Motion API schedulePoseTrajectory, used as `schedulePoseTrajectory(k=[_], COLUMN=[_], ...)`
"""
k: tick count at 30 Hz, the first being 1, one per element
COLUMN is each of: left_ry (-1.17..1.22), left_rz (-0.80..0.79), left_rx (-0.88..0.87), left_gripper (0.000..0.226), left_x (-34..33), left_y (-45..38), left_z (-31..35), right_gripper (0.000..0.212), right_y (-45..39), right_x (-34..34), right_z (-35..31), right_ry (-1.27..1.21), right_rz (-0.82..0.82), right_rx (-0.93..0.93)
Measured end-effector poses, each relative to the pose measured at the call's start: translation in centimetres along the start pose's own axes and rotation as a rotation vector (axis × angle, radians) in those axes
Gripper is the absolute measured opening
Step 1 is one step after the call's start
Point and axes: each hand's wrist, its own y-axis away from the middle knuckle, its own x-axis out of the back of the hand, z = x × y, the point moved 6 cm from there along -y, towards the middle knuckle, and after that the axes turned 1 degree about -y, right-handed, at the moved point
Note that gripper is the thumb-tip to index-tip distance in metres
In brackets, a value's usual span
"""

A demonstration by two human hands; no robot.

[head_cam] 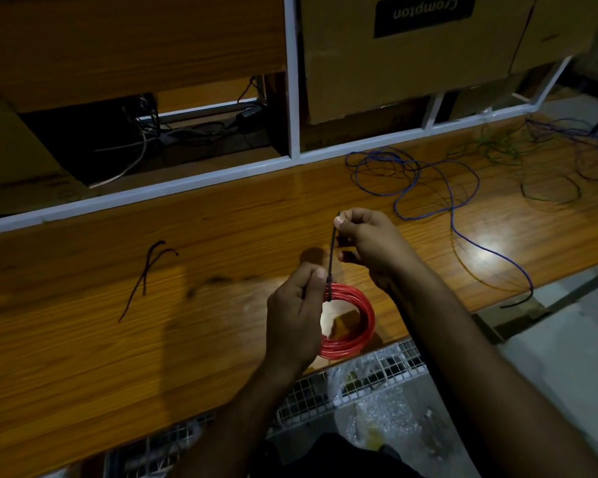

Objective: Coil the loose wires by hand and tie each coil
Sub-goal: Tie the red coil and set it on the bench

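A red wire coil [354, 322] lies near the front edge of the wooden bench [118, 339]. A black tie [331, 257] is wrapped round the coil's upper left part and stands up from it. My right hand [370, 250] pinches the tie's upper end between thumb and finger. My left hand [297, 322] grips the coil where the tie wraps it, covering the coil's left side. Loose blue wire [425, 188] sprawls on the bench to the right. Further right lie tangled green wire [491, 150] and purple wire [573, 132].
Two spare black ties [145, 274] lie on the bench at the left. Cardboard boxes [394, 63] stand behind a white frame [294, 98] at the back. A wire-mesh rack with plastic wrap [370, 381] sits below the bench's front edge.
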Motion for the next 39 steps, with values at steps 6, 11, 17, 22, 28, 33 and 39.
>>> schedulePoseTrajectory(k=[6, 11, 17, 22, 28, 33, 39], left_ry=[-0.073, -0.117, -0.150, -0.112, 0.187, 0.300, 0.384], left_rz=[0.072, 0.125, 0.176, 0.196, 0.137, 0.056, -0.006], left_rx=[0.099, 0.165, 0.308, 0.358, 0.545, 0.678, 0.716], left_gripper=[0.036, 0.034, 0.032, 0.032, 0.030, 0.048, 0.055], left_x=[0.6, 0.9, 1.7, 2.1, 2.7, 2.1, 0.9], left_y=[-0.2, -0.7, -1.1, -1.8, -4.7, -7.5, -9.9], left_z=[-1.7, -2.4, -4.7, -5.3, -6.6, -8.7, -10.6], right_gripper=[0.015, 0.013, 0.014, 0.015, 0.018, 0.033, 0.025], right_y=[-0.6, -0.2, 0.1, -0.4, -2.4, -1.9, -4.9], right_x=[-0.8, -2.7, -4.6, -4.7, -2.6, -2.8, -1.3], right_z=[-1.1, -3.4, -2.9, -3.0, -0.9, 6.7, 7.9], right_ry=[-0.084, -0.095, 0.019, -0.071, 0.295, 0.252, -0.070], right_rz=[-0.038, -0.082, -0.144, -0.193, -0.189, -0.446, -0.326], right_rx=[-0.004, 0.070, 0.066, 0.062, 0.029, -0.306, -0.291])
